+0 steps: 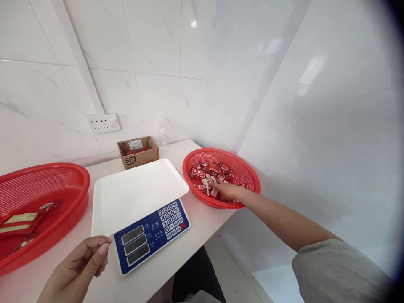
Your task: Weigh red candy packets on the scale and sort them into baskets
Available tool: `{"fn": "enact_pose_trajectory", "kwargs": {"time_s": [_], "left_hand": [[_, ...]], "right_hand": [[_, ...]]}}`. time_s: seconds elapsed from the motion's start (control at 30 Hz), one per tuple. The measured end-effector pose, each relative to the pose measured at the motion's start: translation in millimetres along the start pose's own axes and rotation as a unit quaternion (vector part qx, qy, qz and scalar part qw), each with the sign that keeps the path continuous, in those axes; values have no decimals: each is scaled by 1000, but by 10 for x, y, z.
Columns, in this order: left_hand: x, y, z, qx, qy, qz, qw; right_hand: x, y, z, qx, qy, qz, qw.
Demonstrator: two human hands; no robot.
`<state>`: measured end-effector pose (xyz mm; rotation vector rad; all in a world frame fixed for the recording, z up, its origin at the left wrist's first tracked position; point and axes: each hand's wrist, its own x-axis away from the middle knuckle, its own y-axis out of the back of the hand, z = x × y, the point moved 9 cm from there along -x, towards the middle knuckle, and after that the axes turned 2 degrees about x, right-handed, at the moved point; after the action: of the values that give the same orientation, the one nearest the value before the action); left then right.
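Observation:
My right hand (226,190) reaches into a red plastic basket (254,176) at the right. Its fingers close at the edge of a small red-and-white packet (208,181), and other small red packets (213,167) lie around it. My left hand (90,263) hovers by the front left corner of a digital scale (184,216), thumb pressed to the bent index finger. Nothing shows between those fingertips. The scale's white pan (139,193) has no packet on it. Parts of the right fingers are hidden among the packets.
Another red basket (83,185) at the left holds larger red-and-cream packets (20,223). Behind the scale stand a cardboard box (142,160) with red items inside and a clear plastic bottle (163,136). A wall socket (104,123) sits above the white table (186,244).

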<state>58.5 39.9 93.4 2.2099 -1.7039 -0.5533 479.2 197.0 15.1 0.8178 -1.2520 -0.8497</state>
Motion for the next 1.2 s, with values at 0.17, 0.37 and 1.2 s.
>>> {"fn": "enact_pose_trajectory", "kwargs": {"time_s": [0.17, 0.37, 1.2], "left_hand": [[50, -4, -34, 37, 23, 4, 999], [34, 4, 76, 40, 35, 28, 998], [62, -148, 60, 65, 56, 113, 990]], "right_hand": [[-33, 203, 55, -30, 31, -53, 998], [-23, 573, 25, -93, 21, -146, 985], [-95, 878, 343, -263, 71, -229, 935]]}}
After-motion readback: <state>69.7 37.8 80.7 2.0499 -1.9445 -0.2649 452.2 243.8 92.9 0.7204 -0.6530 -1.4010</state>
